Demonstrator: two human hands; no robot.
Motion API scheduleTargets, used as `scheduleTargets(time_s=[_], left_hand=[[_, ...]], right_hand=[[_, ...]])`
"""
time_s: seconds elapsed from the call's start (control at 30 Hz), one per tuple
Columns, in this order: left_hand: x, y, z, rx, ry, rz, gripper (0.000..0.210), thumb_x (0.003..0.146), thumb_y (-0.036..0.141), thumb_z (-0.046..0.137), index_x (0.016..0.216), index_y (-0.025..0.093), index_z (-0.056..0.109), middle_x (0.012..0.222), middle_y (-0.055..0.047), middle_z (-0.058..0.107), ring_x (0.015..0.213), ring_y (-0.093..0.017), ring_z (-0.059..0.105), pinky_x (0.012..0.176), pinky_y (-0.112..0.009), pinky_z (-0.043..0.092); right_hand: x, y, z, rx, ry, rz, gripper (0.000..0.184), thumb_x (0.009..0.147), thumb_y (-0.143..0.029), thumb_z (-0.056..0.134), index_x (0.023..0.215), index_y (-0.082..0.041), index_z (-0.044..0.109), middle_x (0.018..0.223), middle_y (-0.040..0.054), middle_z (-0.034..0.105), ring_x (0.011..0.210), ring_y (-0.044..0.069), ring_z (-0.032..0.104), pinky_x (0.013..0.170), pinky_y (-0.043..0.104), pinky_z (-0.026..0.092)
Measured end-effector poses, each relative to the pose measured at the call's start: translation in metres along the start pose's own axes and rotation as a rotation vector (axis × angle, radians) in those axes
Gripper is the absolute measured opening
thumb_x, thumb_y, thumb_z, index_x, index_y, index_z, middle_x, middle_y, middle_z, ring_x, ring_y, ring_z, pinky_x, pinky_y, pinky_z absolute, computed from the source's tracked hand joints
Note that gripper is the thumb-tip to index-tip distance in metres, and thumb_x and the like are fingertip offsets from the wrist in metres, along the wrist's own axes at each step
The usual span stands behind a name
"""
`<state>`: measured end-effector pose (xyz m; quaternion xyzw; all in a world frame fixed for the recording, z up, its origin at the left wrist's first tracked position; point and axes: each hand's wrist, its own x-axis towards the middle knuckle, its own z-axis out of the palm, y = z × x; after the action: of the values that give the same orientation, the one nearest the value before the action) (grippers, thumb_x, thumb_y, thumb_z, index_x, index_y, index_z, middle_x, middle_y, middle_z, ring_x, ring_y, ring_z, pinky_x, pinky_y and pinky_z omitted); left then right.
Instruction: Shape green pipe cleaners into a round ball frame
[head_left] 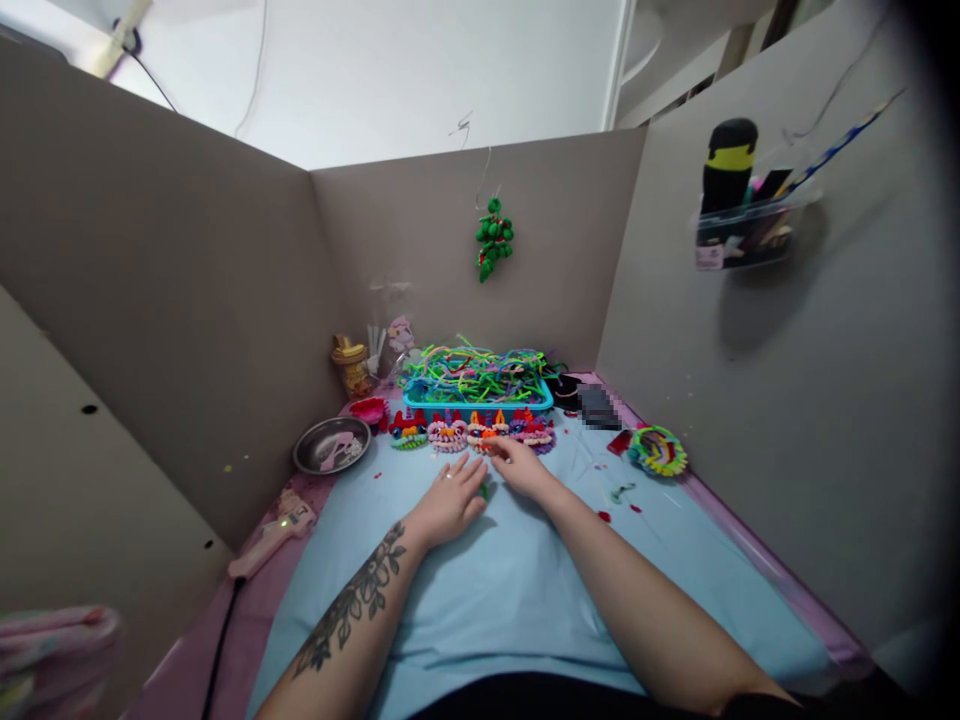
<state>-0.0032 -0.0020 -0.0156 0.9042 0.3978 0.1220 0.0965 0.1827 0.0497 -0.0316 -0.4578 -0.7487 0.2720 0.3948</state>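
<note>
My left hand [452,500] lies palm down on the light blue cloth, its fingers stretched and a little apart, with a ring on one finger. A small green piece [484,491] shows beside its fingers. My right hand [523,470] reaches to the row of fuzzy pipe-cleaner figures, its fingertips at the front of the orange and cream figure [487,428]; its fingers are bent and apart, and whether they press on it is unclear. In the same row sit a green and red figure [409,430], a pink one [448,432] and a purple and red one [534,431].
Behind the row stands a blue tray [480,410] heaped with coloured pipe cleaners [480,372]. At left are a metal bowl [307,447] and a corded pink glue gun [274,538]. A coiled multicoloured ring [658,452] lies right. Grey panels [465,190] enclose the table.
</note>
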Motion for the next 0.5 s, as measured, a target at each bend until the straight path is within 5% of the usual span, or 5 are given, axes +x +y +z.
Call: scheduleTargets(time_s=[0.13,0.33,0.5], left_hand=[[-0.001,0.006,0.007,0.024,-0.208,0.068,0.061,0.087,0.049,0.026,0.141,0.021,0.017,0.147,-0.010,0.017,0.135,-0.030,0.011,0.105,-0.051,0.016],[-0.001,0.007,0.012,0.036,-0.206,0.048,0.068,0.084,0.057,0.028,0.141,0.022,0.015,0.147,-0.010,0.016,0.134,-0.031,0.010,0.104,-0.051,0.017],[-0.001,0.006,0.009,-0.005,-0.203,0.035,0.063,0.086,0.053,0.029,0.140,0.023,0.018,0.147,-0.009,0.018,0.134,-0.030,0.012,0.105,-0.049,0.017]], right_hand=[[0.004,0.000,-0.002,0.150,0.156,0.052,0.026,0.074,-0.021,0.048,0.096,-0.015,0.061,0.092,0.0072,0.065,0.083,0.018,0.060,0.076,0.031,0.046],[0.017,-0.013,-0.034,0.287,0.353,0.165,0.031,0.072,-0.033,0.050,0.096,-0.013,0.059,0.080,0.0069,0.066,0.066,0.016,0.059,0.059,0.027,0.047],[0.078,-0.027,-0.058,-0.023,0.323,0.218,0.029,0.077,-0.030,0.044,0.092,-0.013,0.062,0.079,0.0065,0.066,0.066,0.017,0.059,0.060,0.028,0.047]])
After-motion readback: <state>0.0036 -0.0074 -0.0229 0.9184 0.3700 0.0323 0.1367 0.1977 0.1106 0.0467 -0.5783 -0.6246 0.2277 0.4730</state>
